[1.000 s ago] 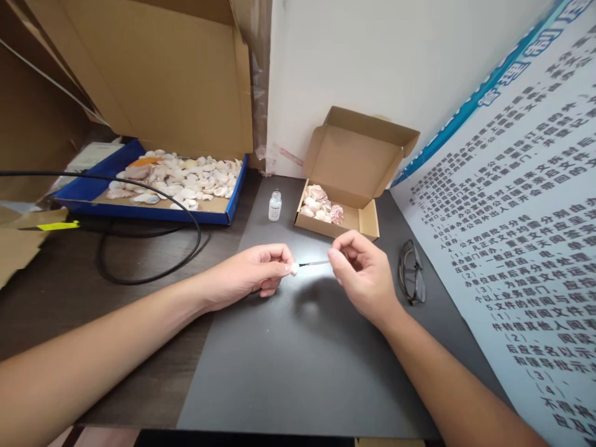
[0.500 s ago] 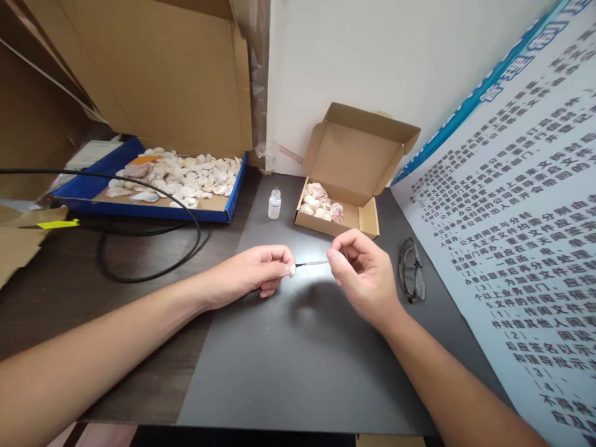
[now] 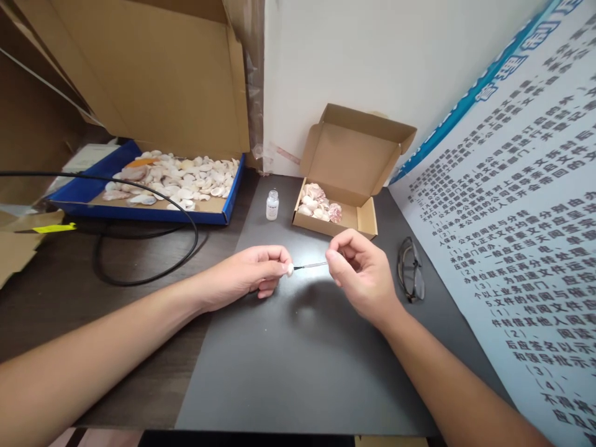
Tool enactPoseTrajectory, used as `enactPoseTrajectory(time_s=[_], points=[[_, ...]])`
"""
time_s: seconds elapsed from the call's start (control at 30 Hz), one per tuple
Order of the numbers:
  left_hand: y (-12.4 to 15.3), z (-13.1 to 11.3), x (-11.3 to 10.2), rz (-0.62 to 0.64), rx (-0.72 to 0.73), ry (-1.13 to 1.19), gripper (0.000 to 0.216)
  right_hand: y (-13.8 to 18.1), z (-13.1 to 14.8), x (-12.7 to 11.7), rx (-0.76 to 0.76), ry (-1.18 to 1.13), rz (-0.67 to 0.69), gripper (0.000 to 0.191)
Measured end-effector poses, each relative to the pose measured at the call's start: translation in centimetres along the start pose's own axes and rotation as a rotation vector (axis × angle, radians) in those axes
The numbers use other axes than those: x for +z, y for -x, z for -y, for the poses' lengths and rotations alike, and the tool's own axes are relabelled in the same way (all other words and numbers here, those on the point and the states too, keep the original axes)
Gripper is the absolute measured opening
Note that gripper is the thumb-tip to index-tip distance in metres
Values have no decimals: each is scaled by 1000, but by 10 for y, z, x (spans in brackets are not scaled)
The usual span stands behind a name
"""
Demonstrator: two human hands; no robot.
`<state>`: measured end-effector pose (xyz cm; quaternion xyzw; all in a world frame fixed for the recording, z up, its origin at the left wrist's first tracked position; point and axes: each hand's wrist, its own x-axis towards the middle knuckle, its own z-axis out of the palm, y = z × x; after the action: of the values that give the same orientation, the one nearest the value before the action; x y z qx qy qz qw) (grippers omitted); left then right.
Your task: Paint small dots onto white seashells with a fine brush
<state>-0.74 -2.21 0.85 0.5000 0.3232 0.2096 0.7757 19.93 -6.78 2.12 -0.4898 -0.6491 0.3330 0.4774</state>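
Note:
My left hand [image 3: 254, 272] is closed, pinching a small white seashell [image 3: 290, 270] between thumb and forefinger. From the right, my right hand [image 3: 357, 268] pinches a thin brush [image 3: 311, 266] whose dark tip meets the shell, or nearly so. Most of the brush's handle is hidden behind my right fingers. Beyond the hands, a small clear glass bottle [image 3: 272, 205] with a label stands upright, its top uncovered. To its right, an open cardboard box [image 3: 367, 217] holds several white and pinkish shells [image 3: 321, 202].
At the far left, a blue-sided box [image 3: 205, 217] holds many white shells [image 3: 186, 180]. A black cable [image 3: 198, 239] loops in front of it. Glasses [image 3: 410, 270] lie right of my right hand, beside a printed sheet [image 3: 526, 205]. A grey mat [image 3: 288, 372] covers the desk under my hands.
The view has shifted slightly. A little more of the white shell shows at my left fingertips. Both hands keep their grips, and the brush tip stays at the shell.

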Motion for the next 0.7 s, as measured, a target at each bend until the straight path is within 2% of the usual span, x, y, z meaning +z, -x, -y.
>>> enactPoseTrajectory(time_s=[0.33,0.5,0.7], points=[[0,0,-1,-26,3,87,21,1,-1,2,-16,124,-11,14],[1,0,-2,7,11,132,20,1,-1,3,-26,57,-13,13],[0,1,-3,21,23,137,19,1,0,2,-42,108,-25,14]])
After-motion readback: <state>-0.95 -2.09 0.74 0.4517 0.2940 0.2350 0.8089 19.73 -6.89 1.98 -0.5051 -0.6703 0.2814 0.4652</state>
